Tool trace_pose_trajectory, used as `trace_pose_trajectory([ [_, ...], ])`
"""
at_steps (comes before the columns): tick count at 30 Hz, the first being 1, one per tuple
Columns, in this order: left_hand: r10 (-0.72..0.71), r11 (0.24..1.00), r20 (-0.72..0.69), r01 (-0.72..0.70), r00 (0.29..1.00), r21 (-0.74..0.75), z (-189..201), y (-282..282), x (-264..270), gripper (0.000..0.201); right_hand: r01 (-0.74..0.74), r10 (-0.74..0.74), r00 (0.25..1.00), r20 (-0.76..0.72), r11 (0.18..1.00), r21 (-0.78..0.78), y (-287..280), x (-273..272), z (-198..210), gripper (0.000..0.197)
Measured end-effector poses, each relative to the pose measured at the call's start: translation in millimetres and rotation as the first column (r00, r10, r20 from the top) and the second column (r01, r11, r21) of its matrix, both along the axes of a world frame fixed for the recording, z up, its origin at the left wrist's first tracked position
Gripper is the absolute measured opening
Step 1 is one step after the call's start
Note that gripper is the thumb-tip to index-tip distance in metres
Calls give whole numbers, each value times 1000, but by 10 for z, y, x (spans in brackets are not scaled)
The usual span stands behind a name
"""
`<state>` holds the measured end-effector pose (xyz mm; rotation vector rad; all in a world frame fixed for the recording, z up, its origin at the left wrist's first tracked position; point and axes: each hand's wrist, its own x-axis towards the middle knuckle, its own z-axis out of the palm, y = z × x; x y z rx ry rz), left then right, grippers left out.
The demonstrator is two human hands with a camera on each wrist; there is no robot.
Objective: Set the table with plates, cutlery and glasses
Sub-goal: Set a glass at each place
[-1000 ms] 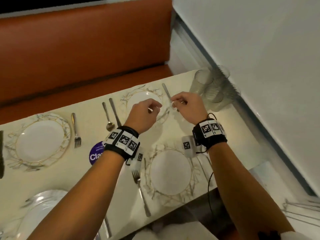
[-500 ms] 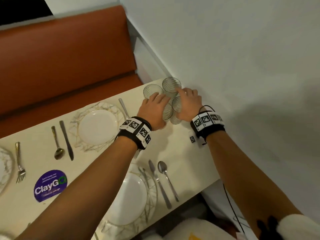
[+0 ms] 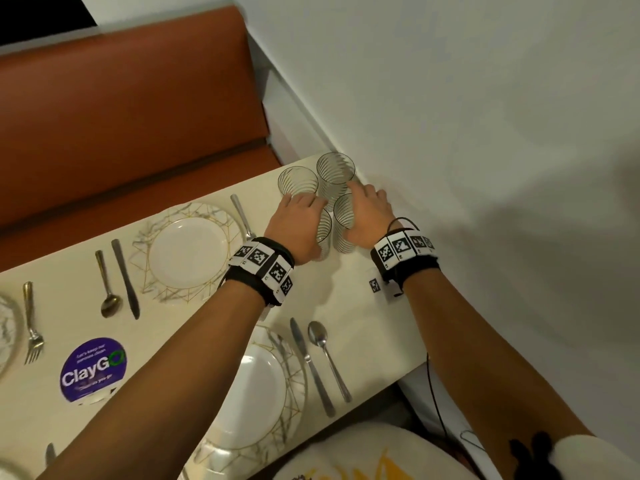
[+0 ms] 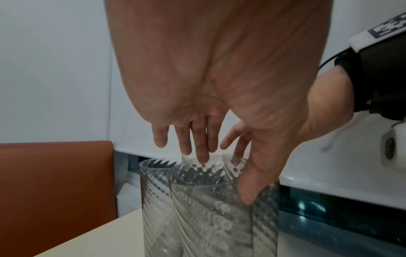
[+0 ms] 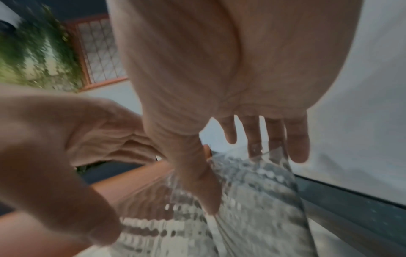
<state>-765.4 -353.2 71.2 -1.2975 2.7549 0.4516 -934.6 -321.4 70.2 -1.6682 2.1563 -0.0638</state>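
Several clear ribbed glasses stand bunched at the table's far right corner by the wall. My left hand (image 3: 306, 211) reaches over the near-left glass (image 3: 325, 237); its fingers (image 4: 201, 153) are straight and touch the rims, and its thumb (image 4: 248, 189) lies beside the front glass (image 4: 211, 217). My right hand (image 3: 362, 202) covers the near-right glass (image 3: 343, 223). Its thumb (image 5: 197, 180) lies against the glass wall (image 5: 252, 200), with straight fingers (image 5: 296, 144) past the rim. Two more glasses (image 3: 298, 181) (image 3: 335, 172) stand behind, untouched.
A far plate (image 3: 188, 252) has a knife (image 3: 125, 278) and spoon (image 3: 108, 289) to its left. Close to me, a near plate (image 3: 249, 400) has a knife (image 3: 311, 365) and spoon (image 3: 327, 358) to its right. A purple sticker (image 3: 91, 370), an orange bench (image 3: 121, 116) and the wall (image 3: 485, 133) surround them.
A second ago both hands were over the far plate, pinching cutlery. They have moved right to the cluster of glasses, and have barely shifted in the last half second.
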Motion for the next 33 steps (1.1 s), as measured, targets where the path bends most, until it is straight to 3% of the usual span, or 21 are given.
trace_pose_trajectory([
  [5,207,971,-108,-191,972,140,270,163,492,89,-31,38,997,-63,994,103,21,327,252,88],
  [10,440,891,-203,-396,875,223,443,339,1445,88,-150,171,975,-142,978,144,47,1235,453,89],
  [19,705,709,-204,-668,679,226,399,914,3885,81,-359,356,933,51,932,55,327,3581,455,85],
  [24,838,545,-184,-791,513,278,296,1293,5216,82,-484,471,866,166,874,42,522,4782,318,87],
  [29,915,402,-155,-866,372,297,181,1606,6190,81,-575,552,802,229,817,41,697,5616,177,90],
  [33,942,336,-119,-888,315,312,49,1749,6642,87,-640,617,757,215,766,59,791,5998,68,93],
])
